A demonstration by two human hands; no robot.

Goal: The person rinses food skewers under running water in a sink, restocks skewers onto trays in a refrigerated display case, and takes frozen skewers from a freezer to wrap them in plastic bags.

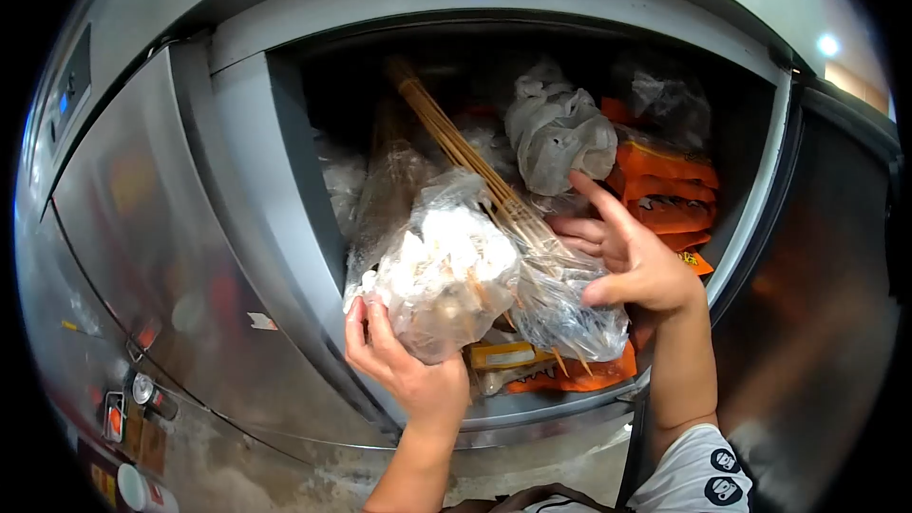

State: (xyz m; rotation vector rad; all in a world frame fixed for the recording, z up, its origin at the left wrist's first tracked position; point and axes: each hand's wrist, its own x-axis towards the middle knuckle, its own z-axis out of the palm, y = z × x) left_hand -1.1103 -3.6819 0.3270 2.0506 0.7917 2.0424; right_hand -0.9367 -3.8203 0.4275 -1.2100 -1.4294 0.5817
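Note:
My left hand (410, 370) grips the near left side of a clear plastic bag (446, 266) with white, lumpy contents I cannot identify. Beside it, a bundle of long wooden skewers (456, 138) slants forward, its near end inside a clear plastic bag (575, 309). Over that skewer bag, my right hand (641, 252) is open, its fingers spread and thumb apart; whether it touches the plastic I cannot tell. Just beyond its fingertips lies a crumpled whitish plastic bag (560, 138).
Orange packets (665, 185) are stacked at the right inside the steel refrigerator cabinet (242, 152), and more lie at its front edge under the bags. The open door (807, 323) stands at the right. A closed steel door (142, 199) is at the left. Containers (142, 489) stand lower left.

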